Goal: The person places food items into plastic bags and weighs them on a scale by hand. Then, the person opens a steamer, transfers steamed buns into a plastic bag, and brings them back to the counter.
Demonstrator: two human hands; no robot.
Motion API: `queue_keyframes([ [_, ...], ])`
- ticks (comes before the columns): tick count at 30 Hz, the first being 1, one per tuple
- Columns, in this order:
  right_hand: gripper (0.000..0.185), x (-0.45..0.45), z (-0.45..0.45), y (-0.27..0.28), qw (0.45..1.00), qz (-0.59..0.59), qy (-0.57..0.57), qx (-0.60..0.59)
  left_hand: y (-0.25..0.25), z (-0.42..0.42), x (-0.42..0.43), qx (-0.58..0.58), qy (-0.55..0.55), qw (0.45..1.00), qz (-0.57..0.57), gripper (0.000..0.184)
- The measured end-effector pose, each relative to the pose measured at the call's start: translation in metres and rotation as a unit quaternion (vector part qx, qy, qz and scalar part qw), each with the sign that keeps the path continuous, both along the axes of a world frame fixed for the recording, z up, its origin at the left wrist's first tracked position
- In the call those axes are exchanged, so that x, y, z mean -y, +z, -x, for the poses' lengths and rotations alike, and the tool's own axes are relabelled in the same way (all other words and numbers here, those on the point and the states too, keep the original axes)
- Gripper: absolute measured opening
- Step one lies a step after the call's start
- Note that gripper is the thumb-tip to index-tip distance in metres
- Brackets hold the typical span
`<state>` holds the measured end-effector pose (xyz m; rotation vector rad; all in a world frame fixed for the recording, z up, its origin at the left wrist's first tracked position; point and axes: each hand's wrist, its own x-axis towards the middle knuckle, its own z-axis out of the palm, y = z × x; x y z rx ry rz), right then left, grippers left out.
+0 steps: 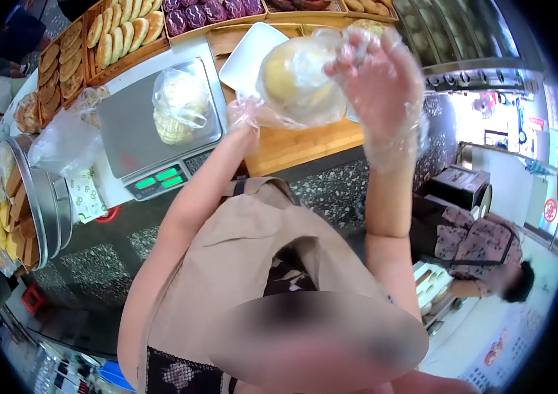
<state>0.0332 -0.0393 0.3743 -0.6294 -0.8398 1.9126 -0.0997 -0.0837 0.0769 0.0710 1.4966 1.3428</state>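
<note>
A clear plastic bag [322, 108] with a round yellow bun-like food [282, 72] inside hangs over the wooden board [292, 148]. My left hand [244, 113] is closed on the bag's lower left edge. At the bag's upper right, my right hand [384, 75], in a loose clear plastic glove, is raised with its fingers curled together on the bag's film. Behind the bag lies a white square plate [253, 56]. Left of my left hand, another tied bag of pale food [180, 105] rests on a digital scale [128, 125] with green lit displays.
Wooden trays of flat breads [124, 33] and purple buns [203, 14] line the back. A loose plastic bag [65, 144] and a round metal tray of yellow foods [13, 210] are at the left. Another person [469, 243] is at the right, near a tray of pale rounds [430, 285].
</note>
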Motion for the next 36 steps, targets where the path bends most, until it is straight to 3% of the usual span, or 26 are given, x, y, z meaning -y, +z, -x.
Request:
queue_keyframes([
  [1,0.023,-0.001,-0.002,-0.013,1.0,0.01,-0.02,0.008,0.01,0.002,0.0,-0.001,0.019,1.0,-0.007,0.018],
  [4,0.02,-0.007,-0.008,-0.062,0.99,0.109,-0.063,0.062,0.056,-0.005,0.005,-0.057,0.102,0.988,-0.098,0.014],
  [6,0.019,-0.016,-0.003,-0.095,0.991,0.114,-0.052,0.054,0.082,0.0,0.014,-0.097,0.047,0.989,-0.097,0.011],
  [9,0.018,-0.035,0.001,-0.131,0.989,0.123,-0.045,0.066,0.126,-0.002,0.022,-0.053,0.054,0.981,-0.178,0.011],
  [11,0.016,-0.04,-0.006,-0.148,0.986,0.13,-0.044,0.09,0.139,0.007,0.029,-0.013,0.064,0.987,-0.144,0.011],
  [14,0.018,-0.033,-0.022,-0.145,0.984,0.135,-0.055,0.102,0.138,0.019,0.043,0.06,0.079,0.99,-0.105,0.009],
  [17,0.017,-0.031,-0.027,-0.129,0.976,0.135,-0.099,0.142,0.138,0.016,0.056,0.091,0.007,0.995,-0.044,0.008],
  [20,0.016,-0.035,-0.042,-0.14,0.963,0.131,-0.124,0.2,0.144,0.009,0.062,0.154,-0.057,0.983,-0.078,0.009],
  [24,0.017,-0.035,-0.051,-0.146,0.952,0.15,-0.143,0.223,0.146,0.01,0.063,0.226,-0.092,0.969,-0.04,0.009],
  [28,0.018,-0.04,-0.057,-0.143,0.937,0.124,-0.174,0.277,0.134,0.019,0.063,0.186,-0.068,0.98,-0.023,0.008],
  [30,0.018,-0.035,-0.06,-0.139,0.94,0.152,-0.182,0.243,0.134,0.025,0.064,0.146,-0.022,0.986,-0.077,0.006],
  [32,0.027,-0.033,-0.06,-0.148,0.916,0.062,-0.179,0.354,0.13,0.03,0.067,0.128,-0.032,0.988,-0.082,0.007],
  [33,0.031,-0.035,-0.058,-0.152,0.861,0.025,-0.171,0.479,0.127,0.032,0.069,0.11,-0.047,0.989,-0.086,0.007],
  [34,0.031,-0.032,-0.052,-0.148,0.864,0.026,-0.164,0.475,0.124,0.035,0.074,0.09,-0.063,0.99,-0.088,0.008],
  [35,0.034,-0.028,-0.044,-0.14,0.678,-0.125,-0.109,0.716,0.123,0.037,0.078,0.102,-0.074,0.988,-0.084,0.012],
  [36,0.037,-0.026,-0.028,-0.132,0.412,-0.273,-0.048,0.868,0.12,0.037,0.079,0.063,-0.092,0.991,-0.079,0.015],
])
